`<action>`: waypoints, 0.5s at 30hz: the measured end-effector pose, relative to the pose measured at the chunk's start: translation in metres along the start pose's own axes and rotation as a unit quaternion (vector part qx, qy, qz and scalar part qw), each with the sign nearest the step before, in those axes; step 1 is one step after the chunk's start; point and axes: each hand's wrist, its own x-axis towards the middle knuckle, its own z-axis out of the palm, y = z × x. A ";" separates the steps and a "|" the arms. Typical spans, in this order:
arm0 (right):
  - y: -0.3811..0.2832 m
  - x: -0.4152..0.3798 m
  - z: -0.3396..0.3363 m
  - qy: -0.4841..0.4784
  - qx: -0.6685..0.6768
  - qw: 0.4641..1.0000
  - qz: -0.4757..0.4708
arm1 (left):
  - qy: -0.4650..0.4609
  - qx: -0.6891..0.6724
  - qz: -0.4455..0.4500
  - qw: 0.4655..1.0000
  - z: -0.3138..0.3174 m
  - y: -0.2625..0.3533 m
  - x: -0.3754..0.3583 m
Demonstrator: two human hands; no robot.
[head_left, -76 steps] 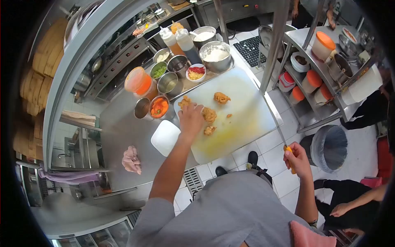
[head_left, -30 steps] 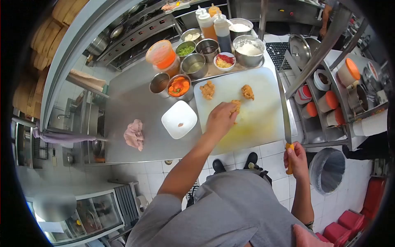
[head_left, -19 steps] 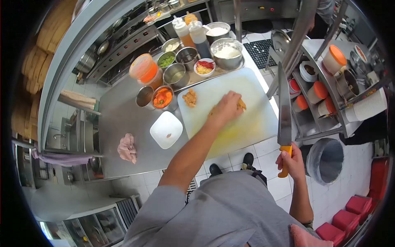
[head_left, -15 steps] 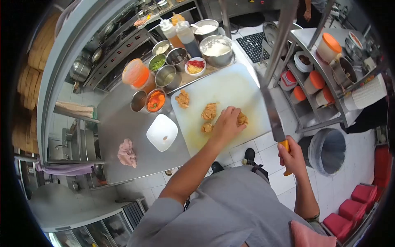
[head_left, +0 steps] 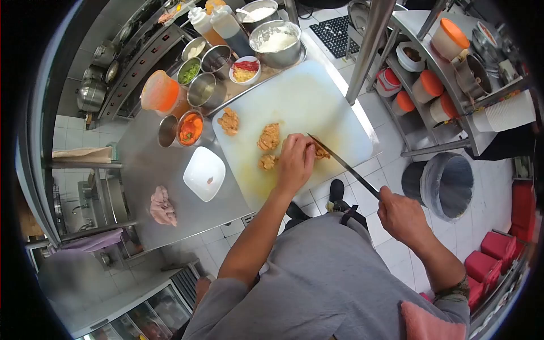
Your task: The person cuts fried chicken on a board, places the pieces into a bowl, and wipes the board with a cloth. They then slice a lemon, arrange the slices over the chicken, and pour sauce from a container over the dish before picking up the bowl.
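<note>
At centre, the left hand (head_left: 296, 164), fingers bunched together, meets a brown food piece (head_left: 322, 152); the right hand's (head_left: 401, 215) fingers grip a knife (head_left: 348, 168).

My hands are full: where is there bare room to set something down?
The steel table is bare between the pale meat and metal cups; so is the cutting board beyond the brown pieces. Bowls and bottles crowd behind the board; the left hand and knife occupy its near right side.

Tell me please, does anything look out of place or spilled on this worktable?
The pale piece, apparently raw meat, lies directly on the metal table, with no dish under it. Yellow stains also mark the cutting board.
</note>
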 end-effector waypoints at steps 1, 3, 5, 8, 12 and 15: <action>-0.001 -0.001 -0.004 -0.005 -0.006 1.000 0.000 | 0.006 0.005 -0.008 1.000 0.004 -0.001 0.000; -0.004 -0.001 -0.003 -0.018 -0.014 1.000 0.005 | 0.009 0.017 -0.003 1.000 0.007 -0.005 -0.001; -0.006 0.003 -0.002 -0.032 -0.019 0.999 0.016 | 0.015 0.027 0.006 1.000 0.010 -0.007 0.001; -0.011 0.008 -0.001 -0.066 -0.018 0.997 0.022 | 0.023 0.029 0.013 0.999 0.012 -0.010 0.001; -0.014 0.019 0.006 -0.077 0.023 0.997 0.017 | 0.026 -0.002 -0.004 1.000 0.013 -0.009 0.000; -0.019 0.043 0.022 -0.051 0.047 0.998 -0.003 | 0.025 -0.009 -0.006 1.000 0.013 -0.014 -0.001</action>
